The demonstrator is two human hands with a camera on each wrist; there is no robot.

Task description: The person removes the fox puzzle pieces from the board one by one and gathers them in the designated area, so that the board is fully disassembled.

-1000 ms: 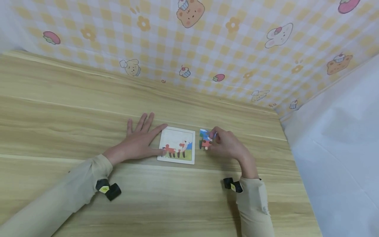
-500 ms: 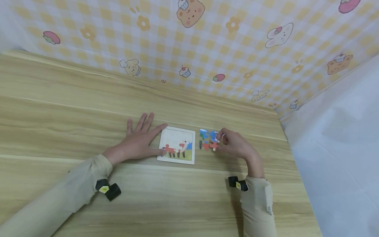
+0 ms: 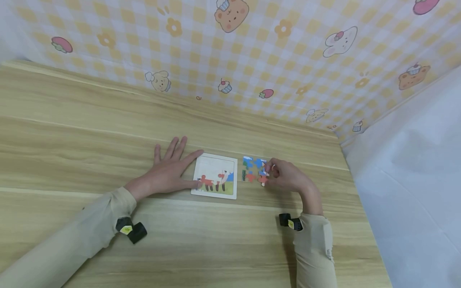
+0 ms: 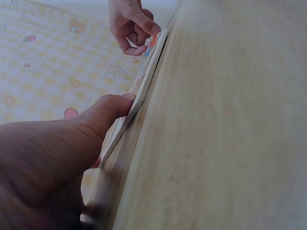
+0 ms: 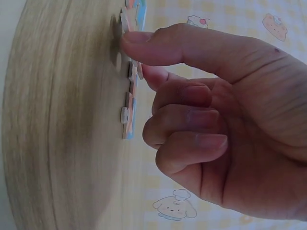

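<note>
A square puzzle board with a pale rim (image 3: pixel 213 195) lies on the table; red-brown animal parts, dark legs and green ground fill its lower part, its upper part plain white. My left hand (image 3: pixel 158 176) lies at its left edge, fingers spread, index fingertip at the top corner and thumb (image 4: pixel 112 104) resting on the near-left part. Right of the board, my right hand (image 3: pixel 288 176) pinches a red, blue and white puzzle piece (image 3: pixel 263 181) between thumb (image 5: pixel 148 45) and index finger, the other fingers curled. Beside it lie several blue and red puzzle pieces (image 3: pixel 249 163).
The wooden table (image 3: pixel 201 240) runs back to a yellow checked cloth (image 3: pixel 201 48) printed with cartoon animals. A white sheet (image 3: pixel 407 192) hangs beyond the right edge. Black wrist cameras (image 3: pixel 131 230) sit on both sleeves.
My right hand has moved a little to the right, off the loose pieces, and a piece now shows pinched and apart from the red one beside it. The left hand and board stay still.
</note>
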